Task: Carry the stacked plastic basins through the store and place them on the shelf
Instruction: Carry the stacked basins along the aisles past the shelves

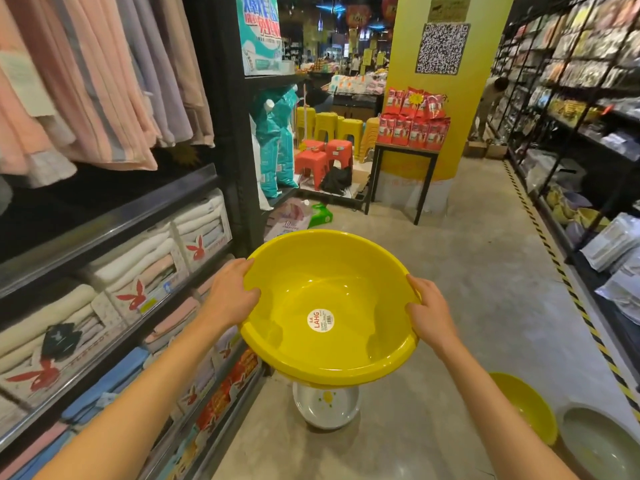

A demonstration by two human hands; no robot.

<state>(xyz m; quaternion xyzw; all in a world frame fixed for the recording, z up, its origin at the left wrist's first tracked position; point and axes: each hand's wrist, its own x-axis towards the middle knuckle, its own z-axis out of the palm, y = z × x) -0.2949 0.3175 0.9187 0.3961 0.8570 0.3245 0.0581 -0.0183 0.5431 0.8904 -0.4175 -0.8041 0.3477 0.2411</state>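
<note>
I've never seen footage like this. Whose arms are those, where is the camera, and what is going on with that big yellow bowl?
No machine here: a person wears a wide-angle camera on the head, looking forward and down a store aisle. The left hand and right hand each grip the rim of a stack of yellow plastic basins, the top one carrying a round label. On the concrete floor below sit a white basin, plus a yellow basin and a grey basin at right. Shelves of folded towels line the left side.
</note>
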